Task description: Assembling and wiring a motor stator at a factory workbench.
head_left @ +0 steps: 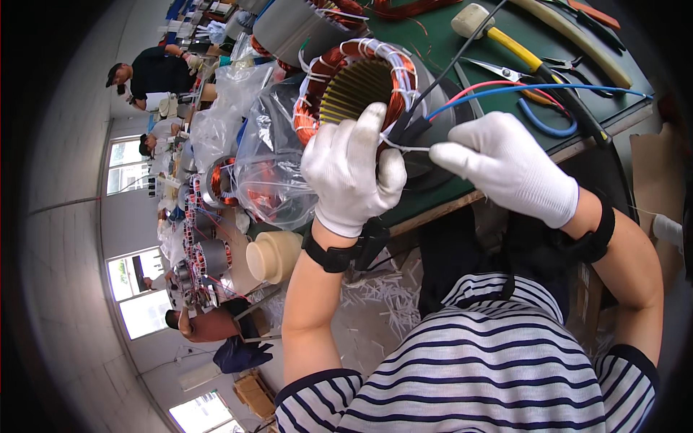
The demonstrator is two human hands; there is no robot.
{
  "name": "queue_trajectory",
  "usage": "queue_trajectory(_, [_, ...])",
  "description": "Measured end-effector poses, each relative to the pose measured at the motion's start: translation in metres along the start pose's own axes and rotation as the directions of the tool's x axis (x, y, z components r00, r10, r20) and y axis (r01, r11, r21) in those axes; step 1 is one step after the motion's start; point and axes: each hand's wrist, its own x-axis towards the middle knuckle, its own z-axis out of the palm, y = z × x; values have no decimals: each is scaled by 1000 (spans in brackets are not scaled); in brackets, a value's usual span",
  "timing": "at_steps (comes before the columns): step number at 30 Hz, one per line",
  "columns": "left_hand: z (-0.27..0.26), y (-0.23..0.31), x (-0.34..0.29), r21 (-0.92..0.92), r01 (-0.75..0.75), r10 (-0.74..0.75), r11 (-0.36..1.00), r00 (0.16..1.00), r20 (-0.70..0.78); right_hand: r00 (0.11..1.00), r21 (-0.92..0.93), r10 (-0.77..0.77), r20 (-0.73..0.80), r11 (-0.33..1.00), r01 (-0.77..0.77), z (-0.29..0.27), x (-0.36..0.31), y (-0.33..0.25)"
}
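Note:
A motor stator with orange copper windings laced in white cord lies on the green bench, its slotted bore facing me. My left hand, in a white knitted glove, is bent round the near rim of the winding, index finger up against it. From the winding, a thin white cord runs taut to my right hand, also gloved, which pinches it between thumb and fingers. A blue wire, a red wire and a black lead come out beside my left hand; dark sleeving covers their base.
On the green bench lie a yellow-handled mallet, scissors, pliers and a curved beige bar. Clear plastic bags and another stator stand left. A cream plastic cylinder is below; several people work farther left.

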Motion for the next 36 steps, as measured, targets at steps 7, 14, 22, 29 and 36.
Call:
queue_trajectory(7, [-6, -2, 0, -75, -6, 8, 997, 1000, 27, 999, 147, 44, -12, 988, -42, 7, -1, 10])
queue_trajectory(14, [-8, -4, 0, -125, 21, -17, 992, 999, 30, 997, 207, 40, -63, 978, -27, 11, -11, 10])
queue_trajectory(22, [-13, -3, 2, -169, 104, -92, 980, 993, 77, 981, 505, 192, -21, 849, -155, 3, -32, 6])
queue_trajectory(29, [-13, -6, 0, -185, 76, -72, 980, 997, 29, 708, 84, 11, -706, 994, 68, 2, -60, 43])
queue_trajectory(36, [-8, -5, -4, -160, 72, -71, 984, 997, 17, 719, -595, -505, -477, 788, 158, 43, 12, -7])
